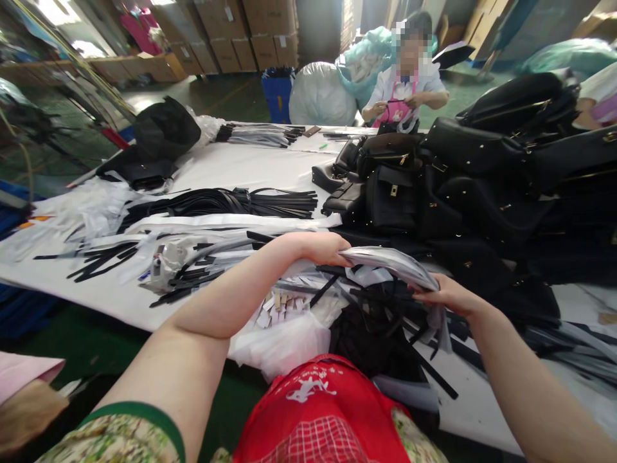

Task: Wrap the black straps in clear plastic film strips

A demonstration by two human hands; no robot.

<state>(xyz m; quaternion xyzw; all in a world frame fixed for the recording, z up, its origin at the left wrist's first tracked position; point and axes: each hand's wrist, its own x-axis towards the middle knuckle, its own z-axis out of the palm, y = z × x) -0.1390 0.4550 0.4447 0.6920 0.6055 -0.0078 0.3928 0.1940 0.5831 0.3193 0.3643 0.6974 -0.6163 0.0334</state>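
A plastic-wrapped strap bundle (pixel 390 258), greyish and bent in an arc, is stretched between my two hands above the table. My left hand (pixel 328 249) grips its left end. Around its right end my right hand (pixel 446 294) is closed, and loose plastic hangs below the fingers. Beneath the bundle lie black straps (pixel 371 296) and clear plastic. Just beyond my right hand rises a large heap of black bags (pixel 453 206) with gold-coloured fittings. Part of each hand's fingers is hidden by the bundle.
Long black straps (pixel 231 202) lie across the white table (pixel 270 166). Near its front edge sit small paper tags (pixel 282 308) in clear plastic. Across the table a person in a pink apron (pixel 398 103) handles a dark strap. Cardboard boxes (pixel 226 38) stand behind.
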